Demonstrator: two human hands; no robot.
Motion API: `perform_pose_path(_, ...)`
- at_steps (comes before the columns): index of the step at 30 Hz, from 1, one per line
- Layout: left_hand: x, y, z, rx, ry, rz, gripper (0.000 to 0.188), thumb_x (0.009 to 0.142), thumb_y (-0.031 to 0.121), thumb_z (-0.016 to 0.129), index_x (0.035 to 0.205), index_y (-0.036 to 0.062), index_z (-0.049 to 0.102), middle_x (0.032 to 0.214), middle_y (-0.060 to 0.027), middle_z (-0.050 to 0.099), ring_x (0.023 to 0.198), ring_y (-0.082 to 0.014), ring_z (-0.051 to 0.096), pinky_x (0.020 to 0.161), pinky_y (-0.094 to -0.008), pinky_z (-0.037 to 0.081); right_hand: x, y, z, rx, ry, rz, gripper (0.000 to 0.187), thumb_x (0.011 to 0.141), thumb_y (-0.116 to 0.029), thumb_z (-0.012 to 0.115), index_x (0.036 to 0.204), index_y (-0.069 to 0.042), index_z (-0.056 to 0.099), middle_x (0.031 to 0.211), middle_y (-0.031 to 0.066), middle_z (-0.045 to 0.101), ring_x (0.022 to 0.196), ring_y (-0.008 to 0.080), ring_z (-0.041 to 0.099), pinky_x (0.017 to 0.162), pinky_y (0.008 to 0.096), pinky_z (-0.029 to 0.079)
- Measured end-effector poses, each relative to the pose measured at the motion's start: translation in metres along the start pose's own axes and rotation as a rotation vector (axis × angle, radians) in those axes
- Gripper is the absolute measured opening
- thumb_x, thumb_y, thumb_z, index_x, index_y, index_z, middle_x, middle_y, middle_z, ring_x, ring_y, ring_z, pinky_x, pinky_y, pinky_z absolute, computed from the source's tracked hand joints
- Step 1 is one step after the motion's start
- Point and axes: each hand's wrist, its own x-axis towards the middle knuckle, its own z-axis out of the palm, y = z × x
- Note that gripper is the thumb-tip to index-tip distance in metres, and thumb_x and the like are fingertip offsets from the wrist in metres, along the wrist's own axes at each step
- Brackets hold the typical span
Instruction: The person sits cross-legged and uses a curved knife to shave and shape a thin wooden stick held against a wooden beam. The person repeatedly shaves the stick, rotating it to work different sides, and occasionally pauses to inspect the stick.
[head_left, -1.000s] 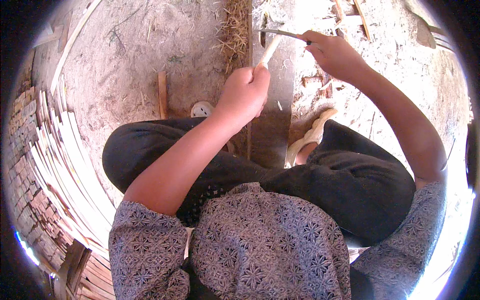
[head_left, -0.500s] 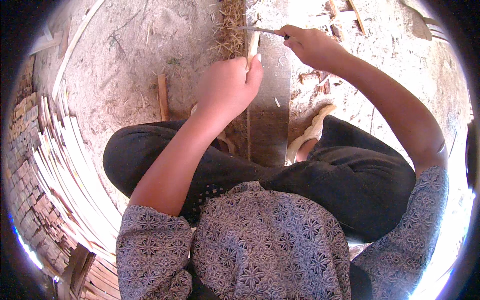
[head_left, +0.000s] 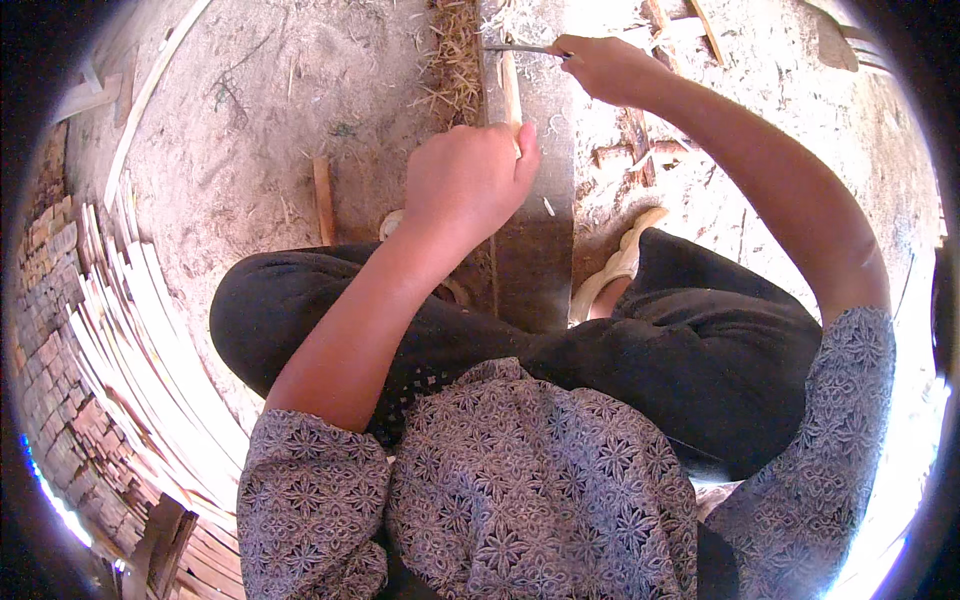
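My left hand point(head_left: 468, 182) is closed round the near end of a pale wooden stick point(head_left: 511, 90), which points away from me over a wooden plank point(head_left: 540, 215). In my right hand point(head_left: 605, 70) is a knife point(head_left: 520, 48), its handle hidden in my closed fingers. The thin blade reaches left and crosses the far part of the stick. The plank runs forward from between my legs. A small white chip point(head_left: 549, 207) lies on it.
Straw-like shavings point(head_left: 455, 60) are heaped along the plank's left side. Long pale strips point(head_left: 150, 350) and stacked wooden pieces point(head_left: 45, 330) lie at the left. A brown stick point(head_left: 323, 200) rests by my left knee. Wood scraps point(head_left: 640, 145) are scattered right of the plank.
My left hand has shifted slightly right and nearer to me with the stick. My right hand and the knife have moved a little farther away.
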Motion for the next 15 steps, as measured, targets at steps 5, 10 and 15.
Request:
perform_pose_path(5,-0.002,-0.009,-0.007,0.002,-0.029,0.002,0.049,0.102,0.037,0.045,0.076,0.0039,0.069,0.065,-0.0222,0.065,0.063,-0.0438,0.066,0.060,-0.0554,0.053,-0.048,-0.061,-0.062,0.450,-0.127,0.368,0.031,0.102,-0.022,0.052,0.130,-0.012,0.058,0.073,0.0174,0.066,0.066,0.0340,0.066,0.065,0.0479,0.050)
perform_pose_path(10,-0.002,-0.009,-0.012,0.045,-0.031,0.007,0.047,0.102,0.036,0.047,0.076,0.0046,0.071,0.064,-0.0215,0.065,0.061,-0.0426,0.066,0.059,-0.0546,0.053,-0.059,-0.071,-0.062,0.450,-0.071,0.327,0.030,0.103,-0.024,0.052,0.130,-0.013,0.058,0.073,0.0176,0.065,0.065,0.0336,0.065,0.065,0.0480,0.049)
perform_pose_path(15,0.003,-0.007,-0.007,0.081,0.037,0.037,0.051,0.102,0.036,0.044,0.070,0.0076,0.072,0.059,-0.0186,0.064,0.057,-0.0380,0.067,0.055,-0.0490,0.054,-0.002,-0.029,-0.018,0.136,-0.012,0.159,0.031,0.102,-0.024,0.051,0.130,-0.013,0.058,0.081,0.0211,0.068,0.074,0.0378,0.069,0.072,0.0515,0.053)
